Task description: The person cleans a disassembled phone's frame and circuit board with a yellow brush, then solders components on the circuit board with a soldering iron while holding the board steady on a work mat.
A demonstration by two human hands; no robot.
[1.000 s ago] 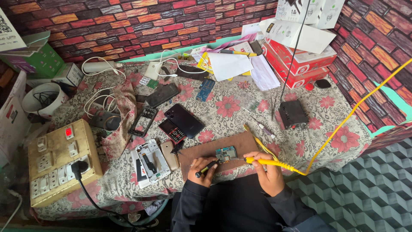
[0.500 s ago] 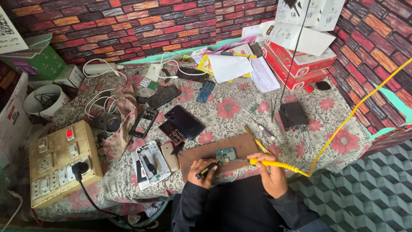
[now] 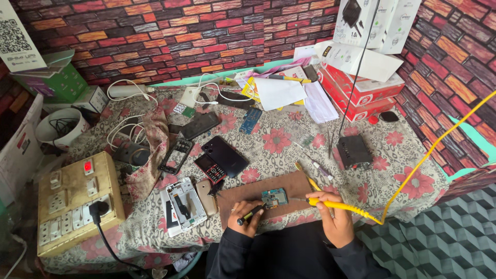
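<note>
A: Head view, left first: a switchboard (image 3: 77,204) with a black plug in it sits at the table (image 3: 361,191) edge, well apart from the work. Beside it lies an opened phone shell (image 3: 181,204), then a dark phone (image 3: 226,155) further back.

B: And the hands?

A: The left hand (image 3: 247,216) has its grip closed on a thin black tool (image 3: 251,214), tip angled towards the circuit board (image 3: 274,197). The board lies flat on a brown mat (image 3: 248,196), right in front of the person.

B: The right one?

A: The right hand (image 3: 338,219) has its grip closed on a yellow soldering iron (image 3: 336,205), tip resting at or just beside the board's right edge. I cannot tell whether it touches. Its yellow cord (image 3: 434,144) runs off up to the right.

B: So which step?

A: I judge it to be soldering on the board, the left tool steadying it or a part. The next move seems to call for a steady iron tip on one small spot, with the board pinned still.

B: Anything further right?

A: A black box (image 3: 354,151), and red cartons (image 3: 361,93) by the wall.
</note>
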